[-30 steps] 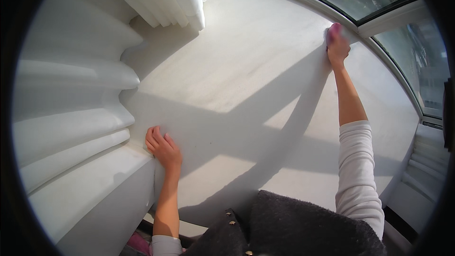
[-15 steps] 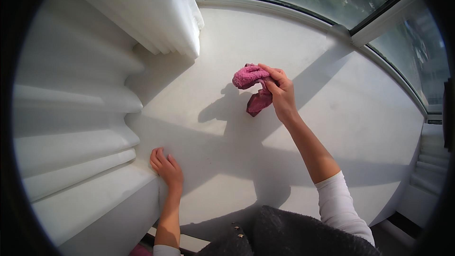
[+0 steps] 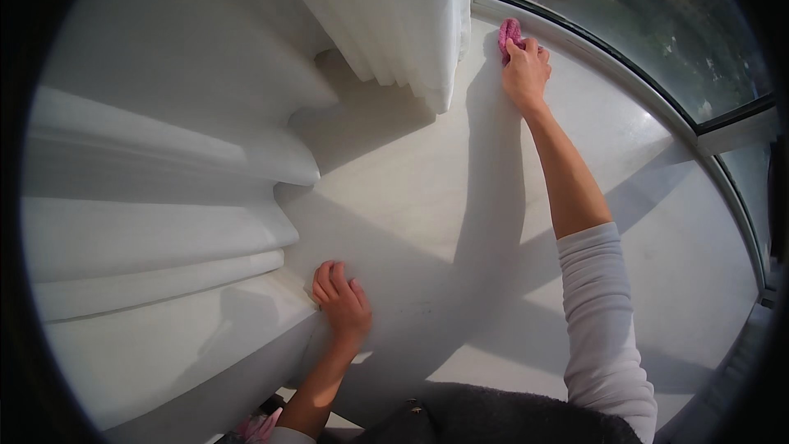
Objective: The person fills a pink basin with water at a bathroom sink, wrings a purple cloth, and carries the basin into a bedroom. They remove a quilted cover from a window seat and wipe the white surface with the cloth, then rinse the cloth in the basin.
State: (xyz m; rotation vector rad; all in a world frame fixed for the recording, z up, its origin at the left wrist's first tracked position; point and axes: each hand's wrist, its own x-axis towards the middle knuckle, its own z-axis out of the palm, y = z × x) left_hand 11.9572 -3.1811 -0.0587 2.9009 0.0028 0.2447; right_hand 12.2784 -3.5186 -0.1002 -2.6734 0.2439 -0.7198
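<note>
Pink cloth (image 3: 509, 34); white sill (image 3: 427, 222); white curtain (image 3: 386, 16).

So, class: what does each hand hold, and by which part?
Right hand presses a pink cloth by its near end; left hand holds nothing.

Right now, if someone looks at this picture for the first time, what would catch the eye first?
The bright pink crumpled cloth stands out, pressed by the right hand against the far edge of the wide white sill, just below the curved glass window. The left hand rests flat near the sill's front left edge. White pleated curtains hang at the top centre.
</note>
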